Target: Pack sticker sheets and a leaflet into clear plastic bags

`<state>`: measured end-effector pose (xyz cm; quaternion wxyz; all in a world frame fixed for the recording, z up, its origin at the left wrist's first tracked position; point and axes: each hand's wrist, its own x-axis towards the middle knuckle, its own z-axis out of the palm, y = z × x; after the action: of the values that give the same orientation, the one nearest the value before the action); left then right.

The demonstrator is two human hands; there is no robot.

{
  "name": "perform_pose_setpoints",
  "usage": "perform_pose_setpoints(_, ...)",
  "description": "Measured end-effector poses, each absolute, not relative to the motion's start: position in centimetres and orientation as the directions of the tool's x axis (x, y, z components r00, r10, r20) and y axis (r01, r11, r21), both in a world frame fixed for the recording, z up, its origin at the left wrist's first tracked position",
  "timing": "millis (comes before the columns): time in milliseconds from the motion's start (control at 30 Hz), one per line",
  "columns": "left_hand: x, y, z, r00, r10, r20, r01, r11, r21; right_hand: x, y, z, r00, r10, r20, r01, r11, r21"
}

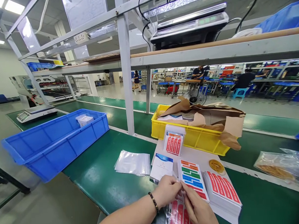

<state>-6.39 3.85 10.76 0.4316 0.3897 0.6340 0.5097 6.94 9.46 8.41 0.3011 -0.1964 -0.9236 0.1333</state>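
My left hand [165, 191], with a dark bead bracelet above it, meets my right hand [198, 206] at the front of the bench. Both are closed, fingertips pinching the top of a clear plastic bag [177, 215] that has red printed label sheets inside. Just beyond them lie a white booklet [162, 167] with a blue top and a stack of multicoloured label sheets [192, 176]. To the right is a thick stack of red label sheets [223, 191]. Flat clear bags [133, 163] are piled on the left. A filled bag of red labels [173, 143] leans against the yellow bin.
A long blue bin [67, 150] with small packets inside stands left. The yellow bin [197, 138] holds torn brown paper. Rubber bands [216, 166] lie right of the labels, near a bagged bundle [276, 169]. A shelf post [126, 77] rises behind; scales sit above and at far left.
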Motion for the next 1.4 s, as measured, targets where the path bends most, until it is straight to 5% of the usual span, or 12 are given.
perform_pose_setpoints(100,-6.5,3.9,10.0,-0.321,0.934,-0.156,0.01,0.168,0.986,6.8,9.0,9.2,-0.743,0.456,0.49,0.28,0.877,-0.39)
perform_pose_setpoints(333,-6.2,3.0,9.9,-0.333,0.943,0.004,0.231,0.077,0.97,6.6,8.7,10.5,-0.784,0.562,0.263,0.308,0.721,-0.621)
perform_pose_setpoints(500,-6.4,2.6,10.3,-0.239,0.969,0.054,0.322,0.026,0.947,6.8,9.1,10.4,-0.771,0.581,0.263,0.257,0.66,-0.706)
perform_pose_setpoints(1067,-6.2,2.8,9.5,-0.247,0.966,0.072,0.426,0.041,0.904,7.0,9.1,10.3,-0.809,0.542,0.227,0.306,0.719,-0.624)
perform_pose_setpoints(1400,-6.5,2.7,10.1,-0.205,0.974,0.094,0.337,-0.02,0.941,7.0,10.0,9.8,-0.768,0.577,0.276,0.298,0.705,-0.643)
